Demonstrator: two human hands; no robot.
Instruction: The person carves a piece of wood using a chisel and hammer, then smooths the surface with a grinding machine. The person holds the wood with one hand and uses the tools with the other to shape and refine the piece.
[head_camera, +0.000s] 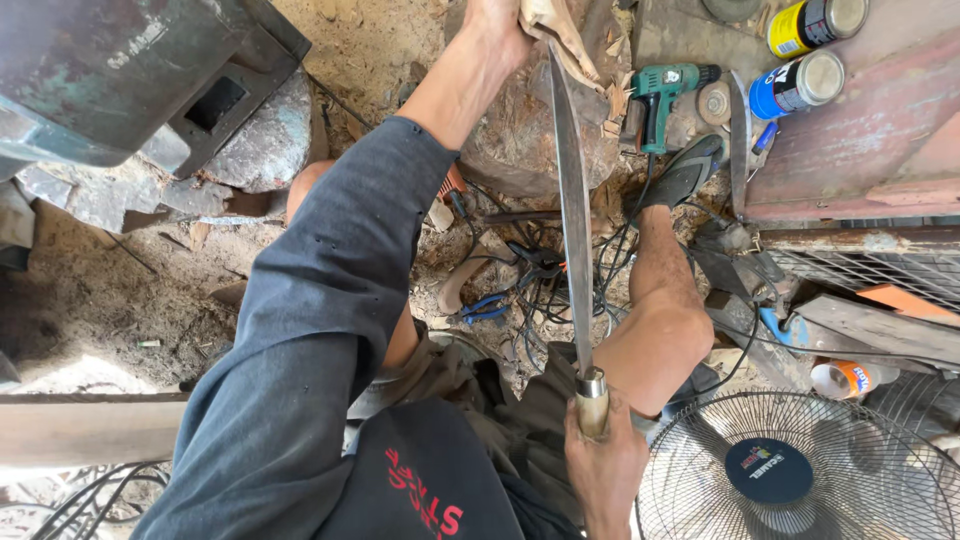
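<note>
My right hand (603, 458) grips the pale handle of a long machete (572, 200) near my lap, its blade running up toward a piece of light wood (558, 28). My left hand (497, 28), arm stretched out in a dark blue sleeve, holds that wood piece on top of a rough brown stump (520, 140). The blade tip rests against the wood. My bare knees sit on either side of the blade.
A green power drill (662, 98) lies right of the stump. Two spray cans (805, 50) rest on a rusty metal surface at top right. A black fan (790, 470) stands at bottom right. Tangled cables (535, 285) and pliers cover the dirt floor. A green metal machine (110, 70) fills top left.
</note>
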